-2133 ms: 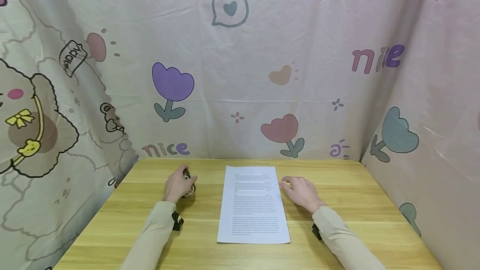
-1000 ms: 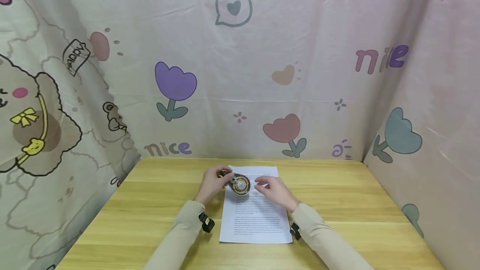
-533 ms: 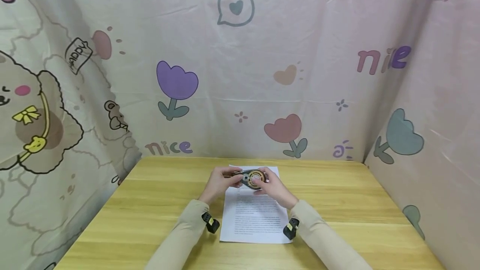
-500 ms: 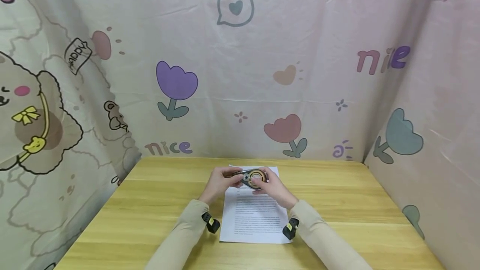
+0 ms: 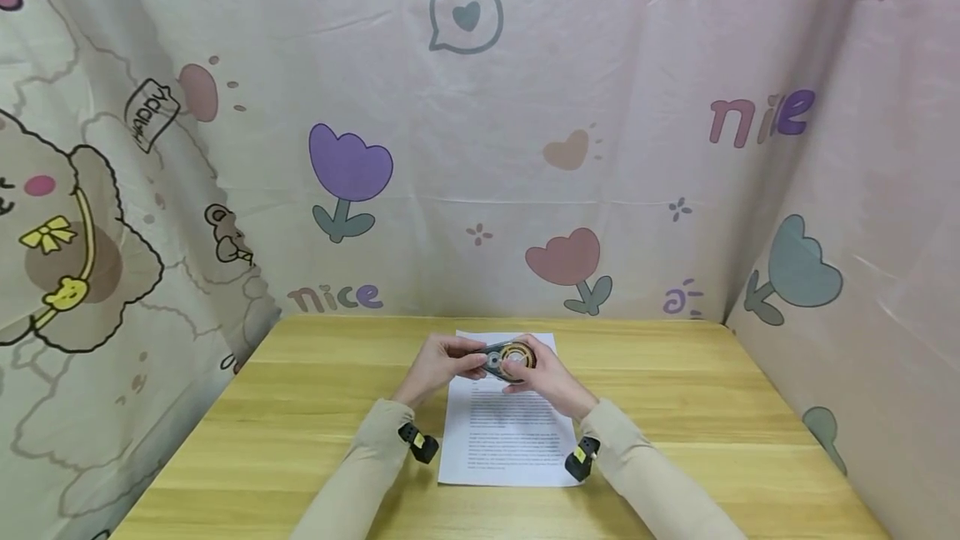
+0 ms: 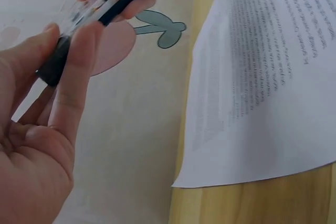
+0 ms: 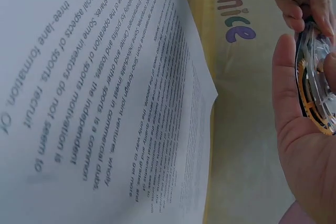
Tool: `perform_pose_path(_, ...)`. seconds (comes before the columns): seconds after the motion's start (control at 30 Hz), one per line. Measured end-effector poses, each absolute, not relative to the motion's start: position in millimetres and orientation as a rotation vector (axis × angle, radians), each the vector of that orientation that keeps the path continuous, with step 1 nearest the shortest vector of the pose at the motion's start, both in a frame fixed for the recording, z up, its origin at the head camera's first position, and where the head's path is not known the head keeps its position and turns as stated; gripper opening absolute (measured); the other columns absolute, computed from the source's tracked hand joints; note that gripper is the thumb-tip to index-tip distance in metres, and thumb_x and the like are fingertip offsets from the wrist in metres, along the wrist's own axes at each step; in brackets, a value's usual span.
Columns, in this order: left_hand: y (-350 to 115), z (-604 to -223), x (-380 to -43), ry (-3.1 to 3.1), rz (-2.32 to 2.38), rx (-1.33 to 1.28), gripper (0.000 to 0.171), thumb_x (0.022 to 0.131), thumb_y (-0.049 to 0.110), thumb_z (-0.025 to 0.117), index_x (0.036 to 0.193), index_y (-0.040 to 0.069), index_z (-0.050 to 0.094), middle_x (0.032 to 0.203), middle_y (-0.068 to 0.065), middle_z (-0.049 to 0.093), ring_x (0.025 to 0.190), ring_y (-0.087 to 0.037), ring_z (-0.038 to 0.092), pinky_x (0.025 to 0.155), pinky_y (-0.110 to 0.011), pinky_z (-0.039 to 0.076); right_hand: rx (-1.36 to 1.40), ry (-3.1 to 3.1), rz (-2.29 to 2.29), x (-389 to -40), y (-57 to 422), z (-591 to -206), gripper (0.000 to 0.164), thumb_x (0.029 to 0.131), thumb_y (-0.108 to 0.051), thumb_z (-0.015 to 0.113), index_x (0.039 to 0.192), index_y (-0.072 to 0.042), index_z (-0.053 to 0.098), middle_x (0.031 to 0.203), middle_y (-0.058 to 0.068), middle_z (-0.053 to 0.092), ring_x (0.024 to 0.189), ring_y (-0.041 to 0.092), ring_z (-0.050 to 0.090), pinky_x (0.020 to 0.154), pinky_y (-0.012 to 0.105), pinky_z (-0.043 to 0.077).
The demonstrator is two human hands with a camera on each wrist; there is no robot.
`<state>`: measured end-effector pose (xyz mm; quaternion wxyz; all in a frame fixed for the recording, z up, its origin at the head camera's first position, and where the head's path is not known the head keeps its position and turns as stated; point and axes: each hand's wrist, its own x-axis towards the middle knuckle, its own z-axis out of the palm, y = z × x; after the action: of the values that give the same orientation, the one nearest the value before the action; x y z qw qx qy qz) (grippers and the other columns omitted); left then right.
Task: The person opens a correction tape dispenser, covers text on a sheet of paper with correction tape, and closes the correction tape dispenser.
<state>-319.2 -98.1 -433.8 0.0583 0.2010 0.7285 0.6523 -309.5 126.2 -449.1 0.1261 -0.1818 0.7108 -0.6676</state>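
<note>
Two grips: left hand (image 5: 442,363) pinches the dispenser (image 5: 498,350) at its narrow end between thumb and fingers; right hand (image 5: 547,375) grasps the round end, thumb on its face, fingers behind.
Dispenser place: held over the far part of the paper (image 5: 513,440), raised off it and tilted in the left wrist view.
Dispenser handling: probably light and stiff, by its look a plastic correction tape; smooth faces may slip under dry fingertips, and the thin shell could crack in a fall.
Best hold: by the rims or the dark narrow end, I judge, with little pressure on the clear face.
Dispenser shape: flat teardrop, rounded towards the right hand, tapering towards the left.
Shell: clear, glossy cover (image 7: 317,43) over a dark base (image 6: 118,10).
Works: yellow-orange ring (image 7: 306,97), with a smaller grey wheel (image 5: 494,362) beside it, nearer the narrow end.
Paper: thin white sheet with dense black print; likely to bend and slide easily.
Table: pale yellow wood (image 5: 300,415), straight-grained, beneath the paper and to both sides of it.
Cloth: rises beyond the paper, creased and soft-looking (image 5: 450,132), printed with tulips and hearts.
Sleeves: beige fabric (image 5: 348,465), wrinkled, with a black wrist camera (image 5: 418,443) near each side edge of the paper.
</note>
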Motion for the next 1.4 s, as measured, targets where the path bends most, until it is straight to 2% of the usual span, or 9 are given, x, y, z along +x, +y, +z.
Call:
perform_pose_path(0.3, -102, -435, -318, 2.219, 1.886, 0.640, 0.028, 0.087, 0.004, 0.071, 0.113, -0.006, 0.070, 0.101, -0.023, 0.072, 0.075, -0.021, 0.074, 0.073, -0.035, 0.062, -0.531, 2.066, -1.931, -310, 126, -455, 0.042, 0.096, -0.015, 0.063, 0.129, 0.000, 0.044, 0.126, 0.026, 0.050, 0.098, 0.024, 0.064, 0.080, 0.043, 0.061)
perform_pose_path(0.7, -117, -441, -329, 2.266, 1.773, 0.658, 0.029, 0.091, 0.009, 0.069, 0.117, -0.002, 0.069, 0.105, -0.020, 0.072, 0.078, -0.021, 0.073, 0.074, -0.037, 0.062, -0.455, 2.166, -1.904, -312, 121, -451, 0.039, 0.094, -0.013, 0.065, 0.126, 0.000, 0.047, 0.125, 0.025, 0.053, 0.098, 0.024, 0.064, 0.077, 0.040, 0.062)
perform_pose_path(0.8, -122, -442, -331, 2.303, 1.752, 0.615, 0.030, 0.091, 0.012, 0.069, 0.118, 0.000, 0.069, 0.106, -0.023, 0.071, 0.079, -0.025, 0.073, 0.075, -0.038, 0.062, -0.423, 2.188, -1.931, -312, 123, -449, 0.039, 0.094, -0.012, 0.066, 0.125, 0.002, 0.047, 0.123, 0.025, 0.055, 0.096, 0.024, 0.065, 0.076, 0.041, 0.062)
perform_pose_path(1.03, -129, -443, -334, 2.328, 1.746, 0.579, 0.031, 0.093, 0.011, 0.066, 0.121, -0.002, 0.066, 0.115, -0.031, 0.065, 0.090, -0.045, 0.069, 0.076, -0.033, 0.061, -0.332, 2.175, -1.983, -314, 129, -446, 0.042, 0.092, -0.009, 0.068, 0.128, 0.002, 0.048, 0.122, 0.024, 0.055, 0.095, 0.024, 0.065, 0.075, 0.041, 0.062)
perform_pose_path(1.2, -132, -442, -332, 2.374, 1.733, 0.559, 0.027, 0.093, 0.012, 0.067, 0.117, 0.002, 0.070, 0.112, -0.023, 0.068, 0.085, -0.036, 0.071, 0.078, -0.038, 0.061, -0.322, 2.167, -2.003, -316, 130, -448, 0.043, 0.089, -0.011, 0.071, 0.125, 0.001, 0.051, 0.120, 0.025, 0.055, 0.092, 0.023, 0.067, 0.075, 0.043, 0.062)
perform_pose_path(1.3, -135, -442, -331, 2.434, 1.685, 0.540, 0.024, 0.092, 0.013, 0.068, 0.114, 0.004, 0.071, 0.107, -0.018, 0.070, 0.080, -0.029, 0.070, 0.075, -0.041, 0.060, -0.320, 2.167, -2.013, -316, 130, -449, 0.043, 0.089, -0.013, 0.072, 0.125, -0.001, 0.051, 0.117, 0.025, 0.057, 0.087, 0.029, 0.071, 0.074, 0.048, 0.061)
perform_pose_path(1.4, -138, -442, -331, 2.498, 1.634, 0.504, 0.025, 0.091, 0.016, 0.069, 0.115, 0.006, 0.069, 0.103, -0.016, 0.071, 0.079, -0.030, 0.069, 0.073, -0.046, 0.058, -0.304, 2.201, -2.007, -315, 130, -450, 0.045, 0.088, -0.015, 0.072, 0.127, -0.004, 0.052, 0.116, 0.026, 0.059, 0.083, 0.034, 0.072, 0.067, 0.046, 0.062)
